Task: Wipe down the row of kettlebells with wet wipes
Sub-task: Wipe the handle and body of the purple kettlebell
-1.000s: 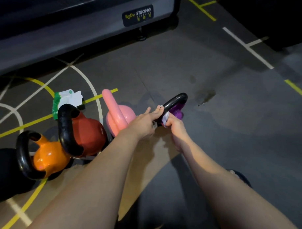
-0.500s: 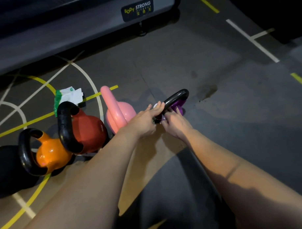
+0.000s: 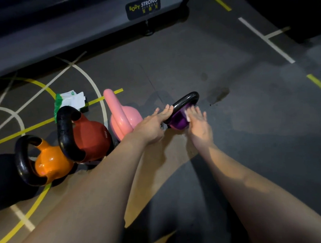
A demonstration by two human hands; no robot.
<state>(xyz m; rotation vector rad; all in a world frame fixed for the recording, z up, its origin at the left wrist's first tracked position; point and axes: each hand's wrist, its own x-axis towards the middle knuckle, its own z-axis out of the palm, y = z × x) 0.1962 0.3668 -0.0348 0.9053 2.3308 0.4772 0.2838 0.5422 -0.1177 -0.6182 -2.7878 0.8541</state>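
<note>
Five kettlebells stand in a row on the dark grey gym floor (image 3: 247, 136), which is marked with yellow and white lines. From the near left they are a large black kettlebell (image 3: 5, 181) cut off by the frame's edge, a small orange kettlebell (image 3: 50, 163) with a black handle, a red kettlebell (image 3: 91, 138) with a thick black handle, an all-pink kettlebell (image 3: 127, 119), and at the right end a small purple kettlebell (image 3: 178, 120) with a black handle. The purple one sits about mid-scene, just right of the pink one, and its handle leans toward the far right.

The left hand (image 3: 150, 126) rests on the near end of that handle, its fingers (image 3: 166, 110) laid fairly straight along the black bar (the thumb is hidden, so any hook beneath cannot be told). The right hand (image 3: 198, 123) lies flat against the right side of the purple body, fingers (image 3: 196, 111) spread wide, pressing a small white wet wipe (image 3: 186, 114) onto it. Only a corner of the wipe shows.

Beyond the red kettlebell a green-and-white wipe pack (image 3: 69, 101) lies on the floor. Along the far side runs a grey machine base (image 3: 62, 34) with a "BODY STRONG" label (image 3: 143, 6). A dark wet patch (image 3: 218, 94) marks the floor just past the purple kettlebell.
</note>
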